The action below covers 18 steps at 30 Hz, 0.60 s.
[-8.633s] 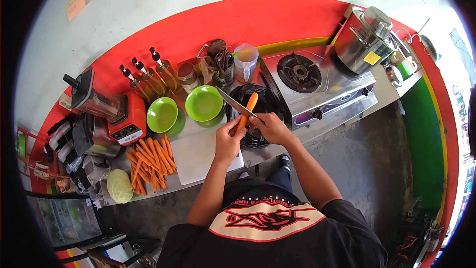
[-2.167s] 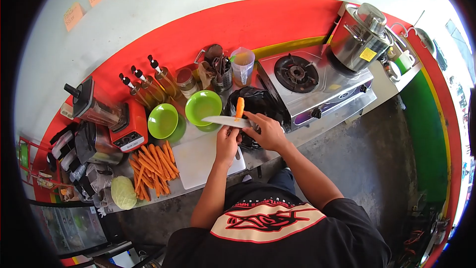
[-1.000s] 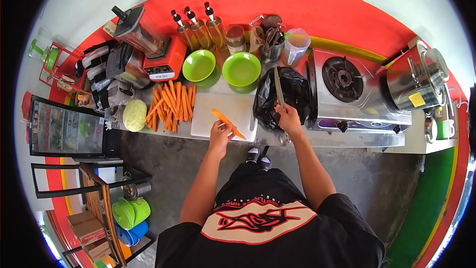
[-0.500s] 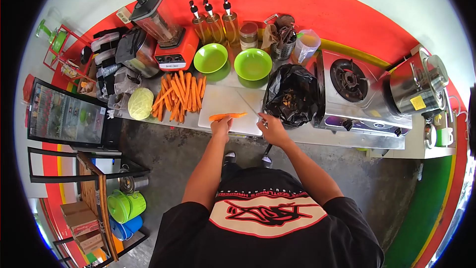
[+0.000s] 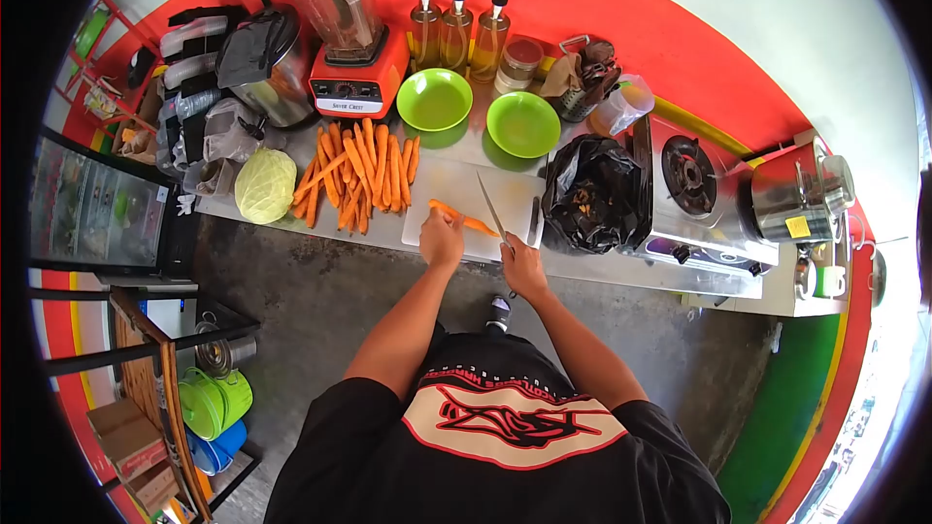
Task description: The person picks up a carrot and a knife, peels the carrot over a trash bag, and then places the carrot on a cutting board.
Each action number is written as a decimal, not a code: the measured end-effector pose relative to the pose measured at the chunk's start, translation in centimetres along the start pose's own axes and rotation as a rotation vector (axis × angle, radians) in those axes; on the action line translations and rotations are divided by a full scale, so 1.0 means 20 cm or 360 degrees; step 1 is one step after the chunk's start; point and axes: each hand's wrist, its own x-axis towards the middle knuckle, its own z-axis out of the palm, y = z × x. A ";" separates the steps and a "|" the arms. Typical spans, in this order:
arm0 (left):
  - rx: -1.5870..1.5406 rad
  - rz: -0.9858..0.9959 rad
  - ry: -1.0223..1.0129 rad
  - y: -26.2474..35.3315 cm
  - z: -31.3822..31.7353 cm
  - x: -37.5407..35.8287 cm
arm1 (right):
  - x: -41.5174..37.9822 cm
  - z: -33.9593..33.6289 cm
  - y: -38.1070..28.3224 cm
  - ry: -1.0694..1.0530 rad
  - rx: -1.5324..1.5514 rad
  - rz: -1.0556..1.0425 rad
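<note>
Head view: left hand (image 5: pixel 442 240) is now pinning the peeled carrot (image 5: pixel 462 217) on the cutting board (image 5: pixel 437 196), its grip closed; right hand (image 5: pixel 522 265), grip closed on the knife (image 5: pixel 491 210), is setting the blade at the carrot's 3 o'clock end, away from the black bag (image 5: pixel 594 196)

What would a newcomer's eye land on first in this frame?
Probably the heap of carrots on the counter, left of the white cutting board. On that board the left hand pins one peeled carrot while the right hand holds a knife over it. Two green bowls sit behind.
</note>
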 end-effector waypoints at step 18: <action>0.0048 0.1676 -0.0336 0.00 -0.08 0.00 | -0.17 0.09 -0.13 0.0382 -0.0193 0.0271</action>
